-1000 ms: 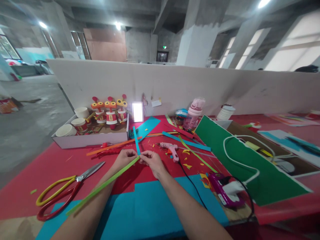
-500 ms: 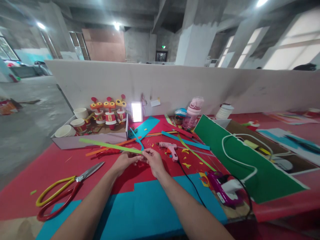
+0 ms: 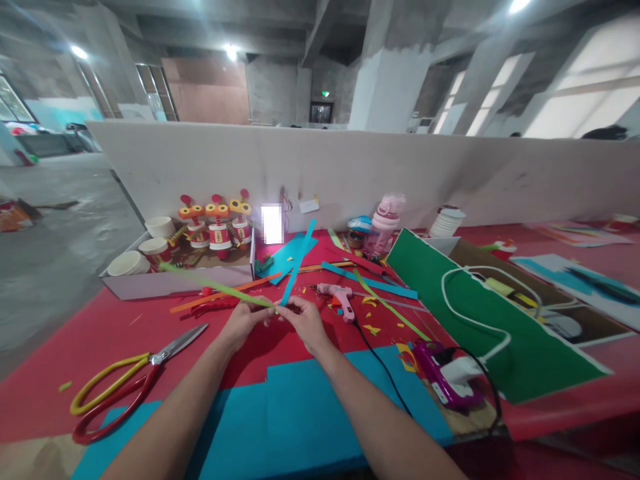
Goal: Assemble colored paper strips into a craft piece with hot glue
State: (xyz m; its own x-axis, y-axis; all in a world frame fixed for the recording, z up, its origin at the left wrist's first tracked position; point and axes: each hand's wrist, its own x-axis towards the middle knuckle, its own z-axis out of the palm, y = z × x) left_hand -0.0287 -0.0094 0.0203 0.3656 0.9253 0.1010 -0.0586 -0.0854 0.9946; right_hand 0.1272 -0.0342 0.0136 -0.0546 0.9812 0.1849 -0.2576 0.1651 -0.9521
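A long light-green paper strip [image 3: 215, 287] reaches up and left from the fingers of my left hand [image 3: 245, 323], which are closed on its near end. My right hand [image 3: 304, 320] pinches the lower end of a blue paper strip [image 3: 300, 260], which stands up and leans slightly right. The fingertips of both hands meet where the two strips come together; the joint itself is partly hidden. Right of my hands lies a pink glue gun [image 3: 340, 298] with a black cord. Large scissors [image 3: 155, 360] with yellow and red handles rest at the left, blades apart.
A box [image 3: 185, 283] at the back left holds paper cups and several red-and-yellow figures. Blue sheets [image 3: 300, 407] cover the near table. At the right are a purple power strip [image 3: 443, 380], a green board [image 3: 480, 313] and a pink bottle [image 3: 387, 223].
The blue strip has swung from leaning left to standing up and leaning right. The green strip's near end and my fingertips have shifted slightly left.
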